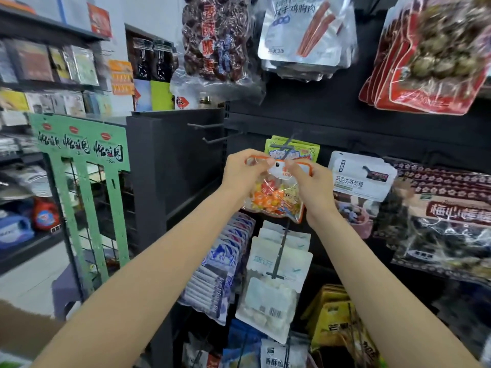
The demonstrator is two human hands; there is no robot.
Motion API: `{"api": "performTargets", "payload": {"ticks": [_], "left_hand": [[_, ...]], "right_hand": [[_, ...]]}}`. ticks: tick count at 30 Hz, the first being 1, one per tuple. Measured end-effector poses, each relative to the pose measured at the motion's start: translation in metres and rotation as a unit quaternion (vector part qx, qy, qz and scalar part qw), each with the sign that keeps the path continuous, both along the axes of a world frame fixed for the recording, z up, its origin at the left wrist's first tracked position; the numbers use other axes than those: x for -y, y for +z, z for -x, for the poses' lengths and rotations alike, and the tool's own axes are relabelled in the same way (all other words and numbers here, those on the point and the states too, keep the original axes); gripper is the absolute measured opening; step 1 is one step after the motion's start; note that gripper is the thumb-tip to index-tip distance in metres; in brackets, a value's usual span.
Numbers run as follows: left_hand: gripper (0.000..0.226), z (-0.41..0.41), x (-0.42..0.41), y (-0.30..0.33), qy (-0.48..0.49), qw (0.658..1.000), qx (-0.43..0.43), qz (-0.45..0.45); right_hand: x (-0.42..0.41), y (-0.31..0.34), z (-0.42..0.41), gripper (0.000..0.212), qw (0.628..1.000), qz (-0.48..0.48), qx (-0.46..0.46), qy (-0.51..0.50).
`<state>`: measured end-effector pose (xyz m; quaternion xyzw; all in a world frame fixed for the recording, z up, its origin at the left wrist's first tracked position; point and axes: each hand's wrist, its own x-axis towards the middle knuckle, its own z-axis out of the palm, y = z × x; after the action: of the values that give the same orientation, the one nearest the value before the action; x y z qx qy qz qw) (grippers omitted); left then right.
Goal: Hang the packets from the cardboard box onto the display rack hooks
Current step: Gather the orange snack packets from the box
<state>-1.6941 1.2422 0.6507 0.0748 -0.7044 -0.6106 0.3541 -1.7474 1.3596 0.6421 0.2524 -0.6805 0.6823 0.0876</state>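
Clear orange-edged plastic candy packet (276, 192): long axis vertical, top edge up, front facing rack | holds orange and yellow sweets | at grey metal hook (288, 144) before black display rack (345, 123) | left hand (243, 172) and right hand (308, 181) fingers pinch top corners.

Two bare forearms rise from the bottom of the frame, uncovered from elbow to wrist, with no sleeve edge visible. The left hand (240, 172) and right hand (309, 181) are gloveless; no ring, watch or bracelet can be seen on either wrist. Fingernails look short and plain, though blur softens the fingertips. Nothing more of the person is in view.
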Motion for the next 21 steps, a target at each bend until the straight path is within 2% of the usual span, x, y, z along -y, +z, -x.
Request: {"api": "performTargets", "payload": {"ticks": [5, 8, 11, 13, 16, 21], "left_hand": [[0.007, 0.018, 0.003, -0.001, 0.007, 1.000, -0.005, 0.029], [0.005, 0.037, 0.005, -0.002, 0.107, 0.975, -0.007, 0.193], [0.020, 0.058, 0.013, -0.007, 0.178, 0.904, 0.026, 0.387], [0.028, 0.068, 0.016, -0.010, 0.194, 0.861, 0.071, 0.465], [0.043, 0.080, 0.018, -0.011, 0.181, 0.817, 0.119, 0.535], [0.061, 0.089, 0.018, -0.007, 0.141, 0.815, 0.155, 0.540]], "right_hand": [[0.000, -0.001, 0.015, 0.010, 0.995, -0.044, -0.077, -0.040], [0.000, 0.000, 0.025, 0.011, 0.968, -0.110, -0.192, -0.117], [0.004, 0.000, 0.040, 0.017, 0.930, -0.202, -0.259, -0.163], [0.007, 0.001, 0.050, 0.019, 0.915, -0.261, -0.253, -0.176], [0.011, 0.002, 0.064, 0.021, 0.923, -0.289, -0.204, -0.149], [0.017, 0.000, 0.077, 0.024, 0.928, -0.308, -0.157, -0.136]]}}
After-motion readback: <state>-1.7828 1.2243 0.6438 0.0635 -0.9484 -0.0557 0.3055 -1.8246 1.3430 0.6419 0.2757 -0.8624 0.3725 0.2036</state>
